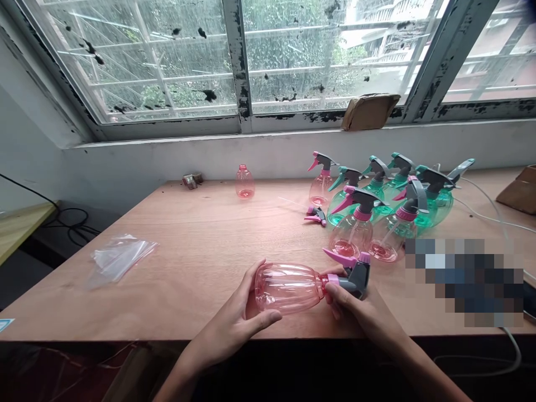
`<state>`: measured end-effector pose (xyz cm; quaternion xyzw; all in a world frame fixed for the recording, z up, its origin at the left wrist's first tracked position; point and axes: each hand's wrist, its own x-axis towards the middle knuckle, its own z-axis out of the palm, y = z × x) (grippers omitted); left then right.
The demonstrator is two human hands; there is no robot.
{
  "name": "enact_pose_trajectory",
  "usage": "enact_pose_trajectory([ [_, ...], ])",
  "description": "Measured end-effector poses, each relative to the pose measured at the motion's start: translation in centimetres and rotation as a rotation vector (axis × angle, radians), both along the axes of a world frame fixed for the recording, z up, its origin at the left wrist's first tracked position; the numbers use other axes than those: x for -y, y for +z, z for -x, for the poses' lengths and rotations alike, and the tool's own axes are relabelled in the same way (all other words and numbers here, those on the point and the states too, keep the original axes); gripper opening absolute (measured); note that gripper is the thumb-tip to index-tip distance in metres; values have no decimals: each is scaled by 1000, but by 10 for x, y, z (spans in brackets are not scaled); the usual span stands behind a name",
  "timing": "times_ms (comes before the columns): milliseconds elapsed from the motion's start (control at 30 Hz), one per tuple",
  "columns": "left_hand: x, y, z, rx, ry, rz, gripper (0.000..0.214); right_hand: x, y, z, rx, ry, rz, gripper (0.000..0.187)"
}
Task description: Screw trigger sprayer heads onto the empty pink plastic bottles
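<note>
A clear pink spray bottle (288, 287) lies sideways between my hands over the table's front part, its grey and pink trigger head (355, 279) pointing right. My left hand (247, 312) cups the bottle's base, thumb along the near side. At the neck, my right hand (347, 301) pinches the pink collar with thumb and fingers; some of those fingers are hidden behind it. Just beyond stand several pink and green spray bottles, the nearest being a pink spray bottle (350, 237). A loose trigger head (317, 216) lies beside them. Farther back stands a headless pink bottle (245, 183).
Clear plastic bags (121, 258) lie on the wooden table (201, 240) at left. A small metallic object (192, 180) sits at the back edge. Cables and a blurred-out patch (473, 282) are at right, near a brown cardboard piece (519, 190). The window wall bounds the back.
</note>
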<state>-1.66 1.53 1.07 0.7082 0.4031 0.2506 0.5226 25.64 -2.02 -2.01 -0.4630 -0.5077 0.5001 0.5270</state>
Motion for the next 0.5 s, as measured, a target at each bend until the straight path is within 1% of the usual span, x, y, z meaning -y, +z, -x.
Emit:
enact_pose_trajectory([
  [200,1,2,-1,-16,20,-23,88,0,1,0,15,-3,1,29],
  [500,1,1,-1,-16,27,-27,89,0,0,-1,6,7,-2,28],
])
